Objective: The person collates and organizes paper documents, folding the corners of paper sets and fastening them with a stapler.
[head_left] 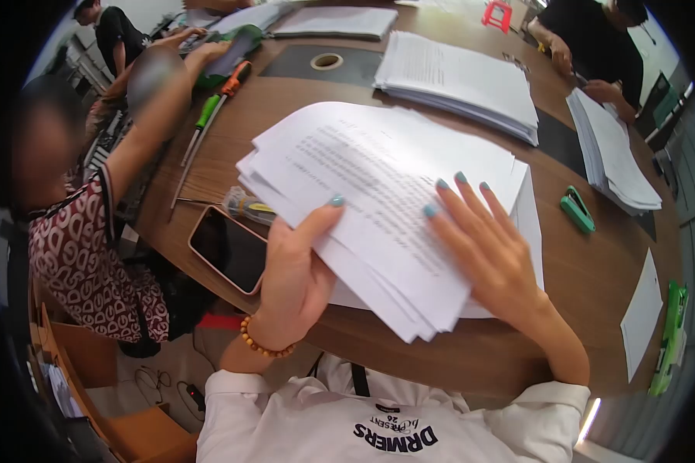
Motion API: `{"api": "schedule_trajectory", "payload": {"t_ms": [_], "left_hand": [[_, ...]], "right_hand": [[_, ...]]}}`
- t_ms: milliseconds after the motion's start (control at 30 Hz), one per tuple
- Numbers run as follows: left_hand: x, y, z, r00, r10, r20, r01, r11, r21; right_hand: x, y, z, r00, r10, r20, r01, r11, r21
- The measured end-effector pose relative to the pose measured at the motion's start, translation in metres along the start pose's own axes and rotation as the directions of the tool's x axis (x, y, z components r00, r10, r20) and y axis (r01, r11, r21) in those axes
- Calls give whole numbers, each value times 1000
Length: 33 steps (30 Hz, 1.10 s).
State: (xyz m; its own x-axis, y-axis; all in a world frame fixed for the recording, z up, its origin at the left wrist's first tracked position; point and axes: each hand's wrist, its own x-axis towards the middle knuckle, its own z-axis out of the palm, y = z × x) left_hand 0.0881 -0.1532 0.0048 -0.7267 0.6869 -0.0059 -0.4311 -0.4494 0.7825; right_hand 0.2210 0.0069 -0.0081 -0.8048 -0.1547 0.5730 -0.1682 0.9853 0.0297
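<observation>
At the near edge of the wooden desk (594,278), a fanned stack of printed sheets (378,193), overhanging toward the body. Left hand (293,278) gripping its left side, thumb on top, other fingers hidden beneath. Right hand (490,251) flat on top at right, fingers (448,212) slightly spread. Just left, a dark phone (228,248) and a screwdriver (243,207). Farther right, a green stapler (577,209).

The stack of printed papers (386,201) is white, with dense black text on the top sheet. It lies tilted on the brown table, its sheets fanned and uneven at the near edge.
</observation>
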Motion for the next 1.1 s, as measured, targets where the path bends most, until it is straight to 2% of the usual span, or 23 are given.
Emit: {"api": "schedule_trajectory", "payload": {"t_ms": [33,100,133,167,200,233,267,300,333,367,400,433,567,633,700,767,833,900,967,1000,1033,1067,1100], "left_hand": [[-4,7,10,998,-18,53,17,1000,5],[-4,19,17,956,56,287,-15,989,-144],[4,23,21,901,251,352,-232,968,-98],[15,28,28,801,427,419,-444,894,-62],[31,36,25,634,676,375,-762,630,152],[49,47,21,383,838,389,-900,244,361],[62,61,21,355,849,391,-904,205,375],[76,73,22,368,792,487,-903,180,389],[85,83,24,386,723,573,-901,162,402],[88,93,33,376,729,572,-901,146,407],[90,99,43,522,518,678,-844,426,326],[91,101,50,574,262,776,-681,678,275],[105,72,62,625,292,724,-626,742,242],[105,56,62,688,426,588,-706,583,404],[108,44,62,686,459,565,-702,621,348],[111,40,60,720,473,508,-674,651,349],[120,43,49,697,424,579,-663,688,295],[135,34,39,663,356,658,-634,735,242],[158,18,26,636,257,728,-639,704,310],[166,7,20,632,235,739,-623,721,303],[173,-4,18,681,196,705,-581,730,359],[174,-8,19,728,161,667,-537,738,408],[176,-10,22,717,156,679,-536,747,394]], "right_hand": [[-2,9,0,980,-29,-194,21,999,-45],[0,22,-24,948,72,-310,-76,997,-2],[4,29,-35,892,184,-412,-171,983,67],[6,40,-44,818,293,-496,-247,956,156],[1,61,-50,659,421,-623,-275,906,321],[0,72,-60,597,482,-641,-285,874,393],[-2,85,-70,529,540,-654,-284,839,464],[0,88,-89,580,526,-623,-307,849,431],[1,97,-98,582,516,-628,-280,853,441],[2,104,-107,633,546,-548,-299,826,478],[5,108,-110,680,572,-458,-326,796,510],[11,111,-110,687,567,-455,-320,798,511],[15,117,-101,636,662,-398,-344,704,622],[11,118,-89,592,710,-380,-387,665,638],[11,110,-70,763,582,-282,-108,545,832],[12,106,-55,791,599,-126,-363,625,691],[24,92,-44,682,719,-136,-436,549,713],[21,96,-36,633,764,-121,-393,453,800],[8,114,-24,709,691,-144,-316,493,811],[4,122,-15,737,664,-126,-352,536,767],[-1,129,-10,768,632,-103,-381,580,720],[2,125,-10,755,648,-103,-402,581,707],[7,122,-10,706,699,-114,-417,540,731]]}}
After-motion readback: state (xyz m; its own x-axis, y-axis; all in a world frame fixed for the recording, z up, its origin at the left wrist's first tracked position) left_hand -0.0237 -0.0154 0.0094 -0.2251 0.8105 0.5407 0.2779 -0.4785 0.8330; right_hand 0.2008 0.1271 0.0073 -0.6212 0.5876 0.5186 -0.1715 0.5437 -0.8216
